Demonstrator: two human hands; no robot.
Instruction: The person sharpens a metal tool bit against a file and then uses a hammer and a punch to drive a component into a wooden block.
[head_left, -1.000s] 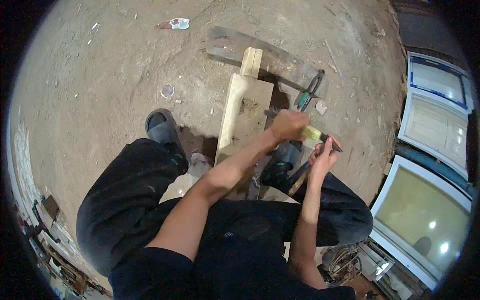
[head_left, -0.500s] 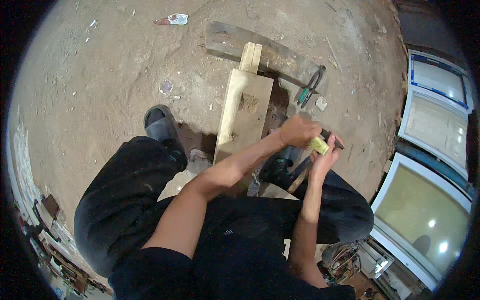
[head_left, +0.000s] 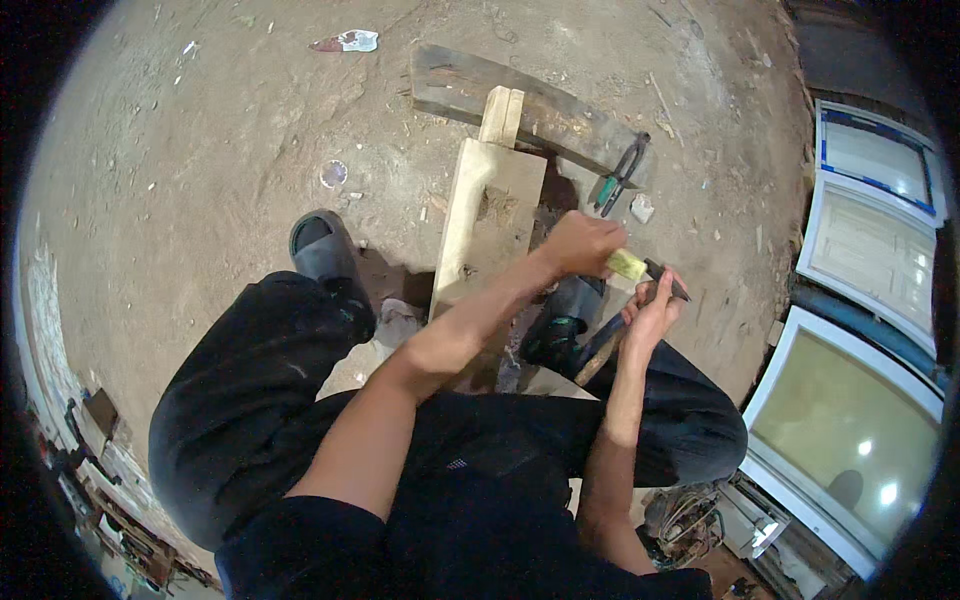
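My left hand is closed round a short yellow piece; its kind I cannot make out. The free end of that piece meets or lies very near the dark, pointed head of a hammer-like tool. My right hand grips this tool close below its head, fingers wrapped round it. The tool's handle, dark above and wooden at the end, slants down over my right leg. Left of my hands lies a thick pale timber with a rough recess in its top face and a narrower tenon at its far end.
A weathered plank lies crosswise under the timber's far end. Pincers with a green grip rest against it, beside a whitish lump. My sandalled left foot stands left of the timber. Framed panels lean at the right.
My left hand has shifted a little left, and the yellow piece has moved left and away from me with it. My right hand and the hammer-like tool stay nearly in place.
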